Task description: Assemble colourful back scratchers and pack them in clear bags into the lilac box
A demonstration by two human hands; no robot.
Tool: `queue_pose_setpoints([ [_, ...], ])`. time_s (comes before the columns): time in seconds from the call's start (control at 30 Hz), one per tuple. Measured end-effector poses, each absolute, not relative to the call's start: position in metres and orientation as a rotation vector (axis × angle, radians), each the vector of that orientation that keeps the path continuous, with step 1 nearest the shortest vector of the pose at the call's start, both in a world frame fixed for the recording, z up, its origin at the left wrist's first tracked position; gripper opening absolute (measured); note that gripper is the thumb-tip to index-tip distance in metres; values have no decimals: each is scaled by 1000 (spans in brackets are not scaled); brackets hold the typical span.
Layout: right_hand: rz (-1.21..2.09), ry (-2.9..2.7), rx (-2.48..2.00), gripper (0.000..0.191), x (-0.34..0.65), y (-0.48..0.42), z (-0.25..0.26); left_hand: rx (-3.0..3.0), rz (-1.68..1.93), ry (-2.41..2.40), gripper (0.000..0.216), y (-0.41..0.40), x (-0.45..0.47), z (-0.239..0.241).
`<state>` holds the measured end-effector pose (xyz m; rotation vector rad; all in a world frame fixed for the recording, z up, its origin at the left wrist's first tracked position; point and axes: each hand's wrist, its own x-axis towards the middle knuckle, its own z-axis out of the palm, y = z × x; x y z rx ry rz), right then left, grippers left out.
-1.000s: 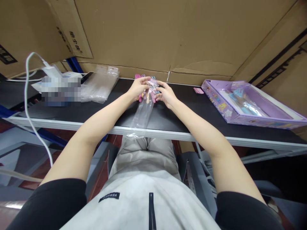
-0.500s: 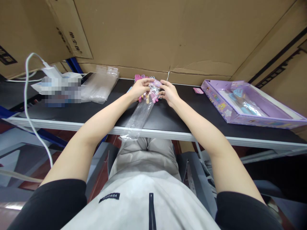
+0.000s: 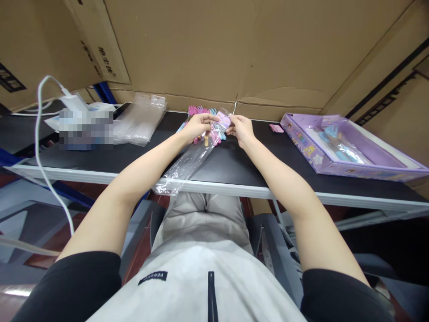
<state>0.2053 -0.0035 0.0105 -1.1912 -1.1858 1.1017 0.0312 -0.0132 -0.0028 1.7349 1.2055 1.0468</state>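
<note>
The clear bag [image 3: 188,166] trails bodyward from left hand [image 3: 198,126] and right hand [image 3: 244,129], which pinch its upper end.

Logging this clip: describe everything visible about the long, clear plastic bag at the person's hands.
The long, clear plastic bag looks thin, glossy and wrinkled. It slants across the black tabletop, its lower end past the pale front edge. The left hand and right hand pinch its upper end, where a pink-purple printed card shows; whether the card is inside is unclear.
</note>
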Motion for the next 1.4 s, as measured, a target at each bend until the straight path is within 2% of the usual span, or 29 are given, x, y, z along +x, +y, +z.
queue_pose_setpoints([
  [0.2,982,-1184,-1246,17,208,5,6,1721,1026,1197,70,-18,33,2],
  [0.47,898,-1233,-1205,29,215,18,-4,1659,1025,1076,68,-20,32,2],
  [0.63,916,-1279,-1092,47,223,29,-11,1586,1064,1033,64,-20,34,1],
  [0.87,943,-1410,-999,56,225,30,-13,1522,1125,1058,73,-11,31,-2],
  [1.07,777,-1350,-974,33,227,34,-14,1523,1130,1039,77,-8,31,-5],
  [1.3,465,-1578,-989,7,240,45,-15,1516,1110,1015,78,-7,29,-5],
  [1.4,383,-1648,-1000,9,242,48,-14,1508,1124,983,77,-8,29,-3],
])
